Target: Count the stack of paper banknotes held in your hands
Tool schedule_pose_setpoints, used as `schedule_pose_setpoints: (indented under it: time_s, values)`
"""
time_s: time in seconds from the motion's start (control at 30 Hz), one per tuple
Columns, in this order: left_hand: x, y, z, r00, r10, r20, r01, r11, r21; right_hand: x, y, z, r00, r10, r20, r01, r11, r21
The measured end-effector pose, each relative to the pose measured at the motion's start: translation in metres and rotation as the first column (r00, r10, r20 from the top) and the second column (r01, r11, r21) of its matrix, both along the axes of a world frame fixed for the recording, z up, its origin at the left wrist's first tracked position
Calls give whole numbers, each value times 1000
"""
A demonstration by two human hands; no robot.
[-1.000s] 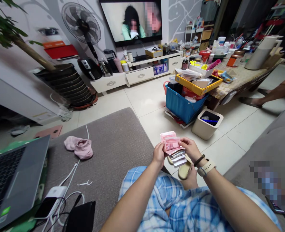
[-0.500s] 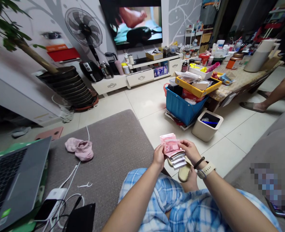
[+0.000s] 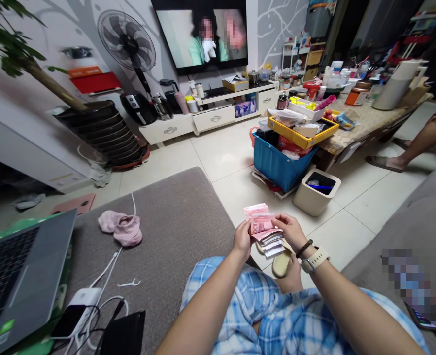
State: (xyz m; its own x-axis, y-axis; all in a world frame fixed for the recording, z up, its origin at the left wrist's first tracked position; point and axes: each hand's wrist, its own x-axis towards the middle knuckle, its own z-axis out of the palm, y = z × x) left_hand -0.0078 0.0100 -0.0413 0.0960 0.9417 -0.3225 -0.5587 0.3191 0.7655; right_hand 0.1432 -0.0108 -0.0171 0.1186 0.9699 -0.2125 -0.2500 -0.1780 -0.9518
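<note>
Clearly the thin stack of pink paper banknotes (image 3: 262,228), held above the lap, looks light, limp and slippery; left hand (image 3: 243,239) pinches its near edge, right hand (image 3: 291,230) clamps the far end; best gripped at the edges.

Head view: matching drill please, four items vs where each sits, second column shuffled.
Items:
1. banknotes
2. pink socks
3. laptop
4. bin

Places:
A. on the tiled floor beside the blue crate
B. far left, lid open
C. on the grey cushion, near a white cable
D. held between left hand and right hand

Pairs: 1-D, 2-C, 3-B, 4-A
</note>
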Motion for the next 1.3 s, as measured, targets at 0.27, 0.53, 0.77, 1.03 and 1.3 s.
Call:
schedule_pose_setpoints:
  time_s: [0.27,0.53,0.77,1.03,1.3]
  values:
    - [-1,0,-4,1000,-2,-1,2,1000,-2,-1,-2,4,1000,-12,4,12,1000,23]
    - [-1,-2,2,1000,-28,-5,28,1000,12,-1,-1,0,998,-28,55,31,998,-51]
    - [-1,-4,3,995,-80,-54,81,997,6,3,1,-9,967,-81,243,71,996,49]
    - [1,-2,5,999,34,3,-34,999,-12,0,1,-3,997,-24,73,22,999,24]
    - [1,0,1,1000,20,11,-20,1000,11,0,0,0,996,-25,87,21,998,52]
